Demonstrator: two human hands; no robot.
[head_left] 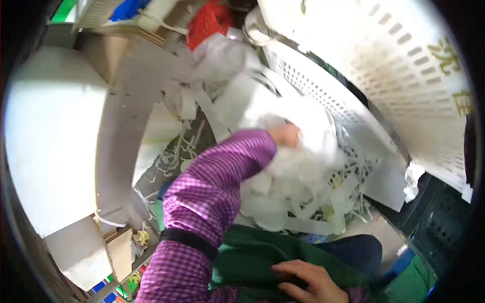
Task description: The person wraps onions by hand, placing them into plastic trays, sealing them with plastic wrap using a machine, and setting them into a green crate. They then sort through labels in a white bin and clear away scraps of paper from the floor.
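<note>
My left hand (288,135), at the end of a purple checked sleeve, reaches forward over a heap of white scraps (268,202). It is smeared by motion, and I cannot tell whether its fingers are closed on any of the blurred white material around them. Low in the view, my right hand (313,282) lies over the green apron (252,252) on my lap, fingers apart and nothing in them. The heap mixes strips, pieces and thin shreds; a pale strip (209,113) lies to the left of the reaching hand.
White perforated baskets (313,81) border the heap on the right. A red bag (209,24) is at the back. Pale boards (55,136) stand along the left side. More shreds (177,156) litter the floor, and a dark crate (439,227) sits at right.
</note>
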